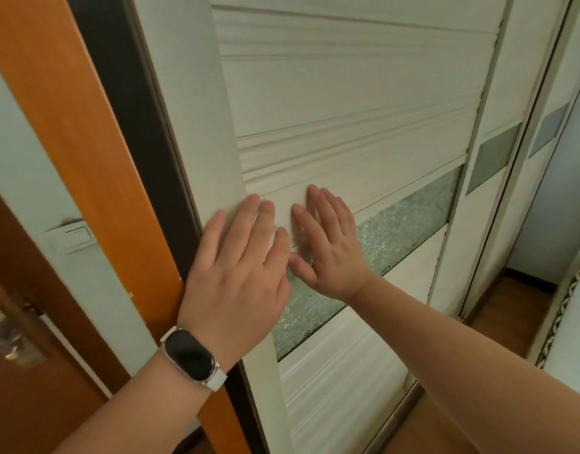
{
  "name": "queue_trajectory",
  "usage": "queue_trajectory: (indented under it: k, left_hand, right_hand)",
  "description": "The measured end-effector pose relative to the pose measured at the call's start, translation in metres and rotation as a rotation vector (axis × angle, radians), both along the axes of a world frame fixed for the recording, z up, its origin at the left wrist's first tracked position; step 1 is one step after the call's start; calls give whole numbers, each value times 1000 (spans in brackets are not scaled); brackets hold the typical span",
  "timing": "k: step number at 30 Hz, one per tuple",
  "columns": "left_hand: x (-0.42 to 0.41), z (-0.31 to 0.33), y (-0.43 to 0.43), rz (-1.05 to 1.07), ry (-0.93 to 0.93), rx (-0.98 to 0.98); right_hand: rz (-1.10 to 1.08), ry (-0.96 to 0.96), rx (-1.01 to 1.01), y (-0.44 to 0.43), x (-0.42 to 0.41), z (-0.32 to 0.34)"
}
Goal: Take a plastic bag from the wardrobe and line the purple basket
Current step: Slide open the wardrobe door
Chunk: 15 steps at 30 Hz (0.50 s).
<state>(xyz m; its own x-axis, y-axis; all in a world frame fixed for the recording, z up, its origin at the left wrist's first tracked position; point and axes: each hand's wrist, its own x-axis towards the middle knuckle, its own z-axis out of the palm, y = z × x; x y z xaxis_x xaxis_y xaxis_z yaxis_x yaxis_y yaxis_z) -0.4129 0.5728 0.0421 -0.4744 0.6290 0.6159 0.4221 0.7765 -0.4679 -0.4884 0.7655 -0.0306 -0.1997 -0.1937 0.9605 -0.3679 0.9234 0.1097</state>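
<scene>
A white sliding wardrobe door (347, 93) with ribbed panels and a band of textured glass (410, 224) fills the view. My left hand (239, 270), a watch on its wrist, lies flat with straight fingers on the door's left stile. My right hand (328, 244) presses flat on the panel just beside it, fingers spread, above the glass band. A narrow dark gap (134, 109) runs between the door's left edge and the orange side panel. No plastic bag or purple basket is in view.
An orange wooden side panel (69, 126) stands left of the wardrobe, with a wall switch (71, 239) beyond it. More sliding doors (498, 158) continue to the right. A wooden floor (511, 309) and a bed edge (567, 322) lie at right.
</scene>
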Motion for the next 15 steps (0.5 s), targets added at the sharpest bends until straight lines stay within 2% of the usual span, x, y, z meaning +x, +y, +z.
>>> queue_trajectory:
  k: [15]
  left_hand:
    - [-3,-7,8,72,54,-26]
  right_hand:
    - [-41,135,-22,7,-29,-4]
